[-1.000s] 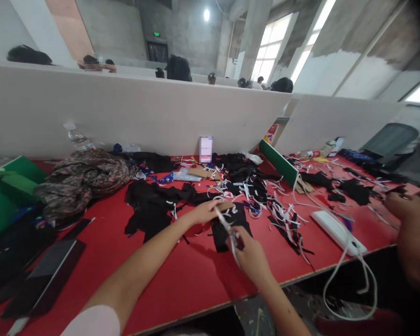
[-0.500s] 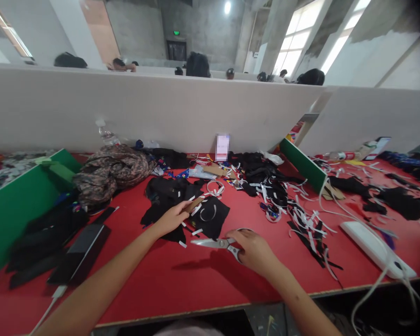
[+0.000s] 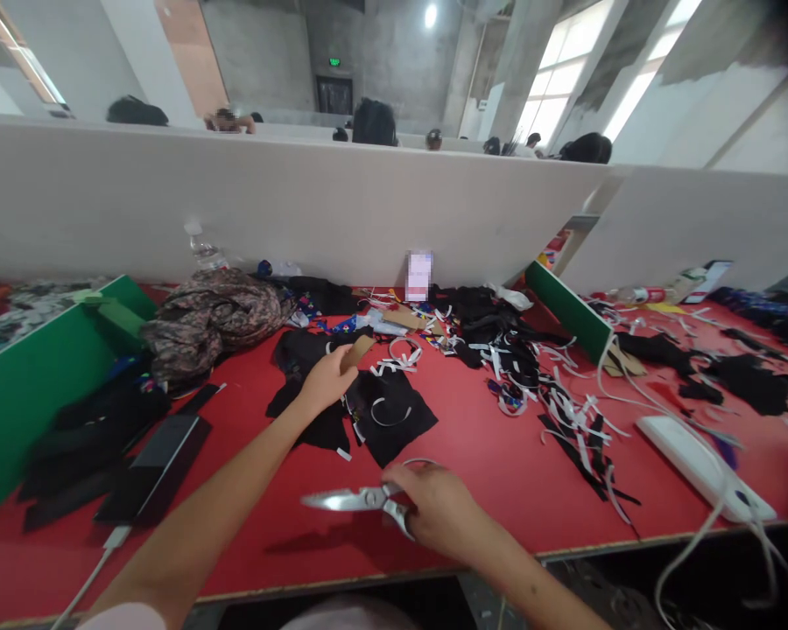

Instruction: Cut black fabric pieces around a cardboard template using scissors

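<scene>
We see the left hand [image 3: 328, 378] stretched fwd over the red bench [image 3: 486, 455]. Its grip is closed on a brown card piece [image 3: 358, 350]. The card is pinched btw thumb & fingers and sticks out up and to the right, tilted. Under and just beside this hand lie black cloth pcs [image 3: 404, 424] w/ thin white strips [image 3: 384, 411] curled on top. Whether the hand touches the cloth, we cannot tell.

The right hand [image 3: 433, 514] is nearer to us, close to the front edge of the bench. Its grip is closed around the handles of the scissors [image 3: 358, 499], and one handle loop shows above the knuckles. The blades are together, point to the left, approx. level, and are held a little above the bench: a shadow lies on the red surface below them. Scissors & card piece are apart, w/ the black cloth between them.

Left of the hands we see a dark flat device [image 3: 154, 459] w/ a white cable, a green divider [image 3: 32, 385], a camouflage cloth bundle [image 3: 214, 317] and a water bottle [image 3: 203, 249] by the white partition [image 3: 302, 210]. To the right are a heap of black & white offcuts [image 3: 552, 394] and a white power strip [image 3: 702, 468]. Heads of other people show over the partition.
</scene>
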A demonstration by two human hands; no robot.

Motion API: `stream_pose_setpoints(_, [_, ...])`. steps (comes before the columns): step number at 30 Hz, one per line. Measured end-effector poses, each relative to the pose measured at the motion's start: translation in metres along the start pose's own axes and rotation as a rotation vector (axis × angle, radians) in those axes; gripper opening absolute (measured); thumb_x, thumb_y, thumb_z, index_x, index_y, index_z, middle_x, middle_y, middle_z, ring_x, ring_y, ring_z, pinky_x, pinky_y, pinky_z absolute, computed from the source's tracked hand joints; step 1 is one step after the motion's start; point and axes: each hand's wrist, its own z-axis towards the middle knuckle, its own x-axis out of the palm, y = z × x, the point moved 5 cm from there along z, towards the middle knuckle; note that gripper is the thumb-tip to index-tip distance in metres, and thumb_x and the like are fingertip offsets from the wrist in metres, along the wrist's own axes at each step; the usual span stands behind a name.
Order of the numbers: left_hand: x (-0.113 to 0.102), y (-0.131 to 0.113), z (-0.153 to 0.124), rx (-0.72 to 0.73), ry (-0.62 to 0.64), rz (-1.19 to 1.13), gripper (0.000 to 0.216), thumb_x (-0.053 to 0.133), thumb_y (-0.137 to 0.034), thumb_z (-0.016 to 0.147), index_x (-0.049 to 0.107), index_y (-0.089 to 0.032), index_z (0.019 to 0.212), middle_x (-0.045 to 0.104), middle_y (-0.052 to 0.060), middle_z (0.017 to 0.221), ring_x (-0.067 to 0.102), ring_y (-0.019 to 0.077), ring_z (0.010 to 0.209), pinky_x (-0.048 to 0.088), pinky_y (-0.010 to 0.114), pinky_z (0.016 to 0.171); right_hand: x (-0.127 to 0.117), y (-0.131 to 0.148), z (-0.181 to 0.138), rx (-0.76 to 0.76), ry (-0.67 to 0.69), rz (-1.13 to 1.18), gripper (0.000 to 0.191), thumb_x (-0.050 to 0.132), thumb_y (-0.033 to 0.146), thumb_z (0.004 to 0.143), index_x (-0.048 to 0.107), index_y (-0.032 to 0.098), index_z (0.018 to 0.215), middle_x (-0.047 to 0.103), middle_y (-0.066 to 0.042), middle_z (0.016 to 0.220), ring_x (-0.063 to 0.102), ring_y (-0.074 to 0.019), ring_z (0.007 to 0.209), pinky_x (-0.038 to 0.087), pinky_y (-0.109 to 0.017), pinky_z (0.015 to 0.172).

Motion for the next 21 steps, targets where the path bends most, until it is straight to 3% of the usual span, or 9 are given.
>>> stream_pose_setpoints(4, [-0.022, -0.004, -0.01, -0.128, -0.162, 0.141, 0.054, 0.041, -0.038, 0.081, 0.034, -0.014, 0.129, 0.057, 0.013, 0.116, 0.055, 0.0244, 0.104, 0.042, 0.032, 0.085, -0.017, -0.038, 0.031, 0.173, -0.226, 0.039, 0.025, 0.052, 0.022, 0.076, 0.052, 0.022, 0.101, 0.064, -0.005, 0.089, 0.055, -0.0187, 0.084, 0.035, -0.025, 0.069])
stream_pose_setpoints(9, [-0.043, 0.002, -0.025, -0.319, -0.18, 0.57, 0.064, 0.041, -0.039, 0.079, 0.027, -0.007, 0.131, 0.065, 0.018, 0.085, 0.059, 0.0332, 0.088, 0.044, 0.037, 0.067, -0.008, -0.065, 0.066, 0.182, -0.239, 0.078, 0.026, 0.059, 0.015, 0.067, 0.056, 0.022, 0.091, 0.064, -0.002, 0.076, 0.057, -0.0175, 0.076, 0.035, -0.023, 0.064])
stream_pose_setpoints(12, [-0.047, 0.001, -0.037, -0.406, -0.149, 0.636, 0.055, 0.039, -0.039, 0.079, 0.034, -0.007, 0.123, 0.064, 0.016, 0.077, 0.061, 0.0318, 0.078, 0.044, 0.036, 0.061, -0.009, -0.067, 0.068, 0.209, -0.285, 0.094, 0.027, 0.056, 0.01, 0.066, 0.055, 0.023, 0.09, 0.063, 0.001, 0.073, 0.057, -0.0159, 0.073, 0.035, -0.022, 0.063])
stream_pose_setpoints(16, [-0.036, -0.024, -0.049, -0.375, -0.145, 0.606, 0.046, 0.034, -0.043, 0.08, 0.041, -0.009, 0.11, 0.062, 0.012, 0.07, 0.062, 0.0294, 0.071, 0.044, 0.035, 0.058, -0.035, -0.088, 0.056, 0.367, -0.437, 0.103, 0.024, 0.046, 0.022, 0.078, 0.049, 0.02, 0.102, 0.063, -0.005, 0.086, 0.057, -0.0172, 0.075, 0.037, -0.023, 0.06])
stream_pose_setpoints(19, [-0.01, -0.048, -0.05, -0.298, -0.086, 0.548, 0.044, 0.035, -0.043, 0.081, 0.042, -0.01, 0.108, 0.062, 0.011, 0.069, 0.062, 0.0268, 0.071, 0.044, 0.033, 0.061, -0.061, -0.117, 0.038, 0.564, -0.59, 0.078, 0.026, 0.047, 0.027, 0.079, 0.047, 0.019, 0.104, 0.064, -0.006, 0.086, 0.059, -0.0182, 0.073, 0.035, -0.023, 0.057])
stream_pose_setpoints(21, [0.011, -0.059, -0.047, -0.262, -0.028, 0.512, 0.043, 0.036, -0.042, 0.081, 0.044, -0.01, 0.108, 0.063, 0.013, 0.072, 0.062, 0.0268, 0.074, 0.044, 0.033, 0.062, -0.071, -0.13, 0.028, 0.64, -0.611, -0.021, 0.028, 0.05, 0.024, 0.076, 0.048, 0.018, 0.104, 0.065, -0.008, 0.085, 0.059, -0.0201, 0.072, 0.034, -0.024, 0.057])
